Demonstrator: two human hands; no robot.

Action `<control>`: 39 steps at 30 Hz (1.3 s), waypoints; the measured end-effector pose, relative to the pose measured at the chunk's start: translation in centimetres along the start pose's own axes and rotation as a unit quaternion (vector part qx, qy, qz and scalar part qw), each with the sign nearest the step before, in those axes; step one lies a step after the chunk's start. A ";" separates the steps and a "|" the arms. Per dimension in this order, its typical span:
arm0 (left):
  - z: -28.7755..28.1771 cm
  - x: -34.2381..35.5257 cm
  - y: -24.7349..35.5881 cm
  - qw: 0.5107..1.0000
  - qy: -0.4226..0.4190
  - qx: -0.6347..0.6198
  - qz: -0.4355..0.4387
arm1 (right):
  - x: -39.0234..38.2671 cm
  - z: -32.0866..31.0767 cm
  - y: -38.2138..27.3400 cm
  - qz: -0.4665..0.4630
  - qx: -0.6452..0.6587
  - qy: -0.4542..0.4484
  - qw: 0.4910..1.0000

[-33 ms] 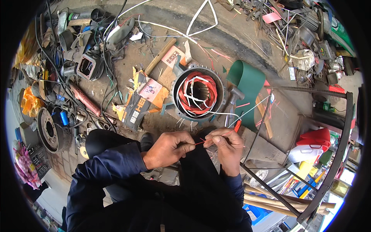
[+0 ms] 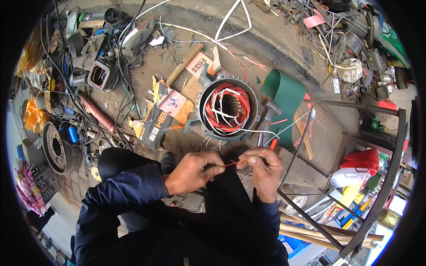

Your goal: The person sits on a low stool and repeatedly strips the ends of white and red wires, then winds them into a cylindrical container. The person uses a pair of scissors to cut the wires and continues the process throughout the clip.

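Note:
My left hand (image 2: 194, 170) and my right hand (image 2: 265, 170) are held close together above my lap, and each pinches an end of a thin red wire (image 2: 231, 163) stretched between them. Just beyond the hands, a round motor stator (image 2: 228, 109) with red windings and white leads sits on the ground. White leads run from it toward my right hand. Both forearms are in dark blue sleeves.
A hammer (image 2: 267, 114) and a curled green sheet (image 2: 286, 91) lie right of the stator, torn cardboard boxes (image 2: 165, 111) to its left. Cables, motor parts and a metal disc (image 2: 55, 147) crowd the left. A dark metal frame (image 2: 390, 177) stands on the right.

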State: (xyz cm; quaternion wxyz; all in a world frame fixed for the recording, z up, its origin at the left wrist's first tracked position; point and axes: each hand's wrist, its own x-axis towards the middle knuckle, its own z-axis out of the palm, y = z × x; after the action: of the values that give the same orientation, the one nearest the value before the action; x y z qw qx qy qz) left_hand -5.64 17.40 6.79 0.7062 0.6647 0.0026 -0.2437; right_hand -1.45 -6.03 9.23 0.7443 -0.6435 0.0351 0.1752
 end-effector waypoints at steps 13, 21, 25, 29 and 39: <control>0.3 2.7 -1.2 0.995 0.030 0.068 0.062 | 0.5 0.9 -0.9 -0.018 -0.111 0.023 0.993; -0.7 2.6 -2.4 0.976 0.003 0.216 0.006 | 3.4 -0.8 -3.1 -0.184 -0.117 0.129 0.967; -0.6 2.5 -2.6 0.976 0.000 0.218 0.014 | 4.0 -1.0 -3.0 -0.173 -0.147 0.155 0.961; -0.6 2.7 -2.3 0.978 0.005 0.208 0.013 | 4.2 -0.6 -2.5 -0.171 -0.204 0.129 0.955; -1.7 3.3 -0.6 0.981 0.034 0.193 -0.015 | 4.6 0.0 0.1 -0.171 -0.330 0.029 0.928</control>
State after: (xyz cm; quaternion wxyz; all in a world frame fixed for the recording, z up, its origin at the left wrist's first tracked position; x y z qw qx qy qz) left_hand -2.34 17.89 4.97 0.5607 0.7961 -0.0108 -0.2272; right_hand 2.80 -5.02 7.91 0.5074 -0.8537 -0.1133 0.0286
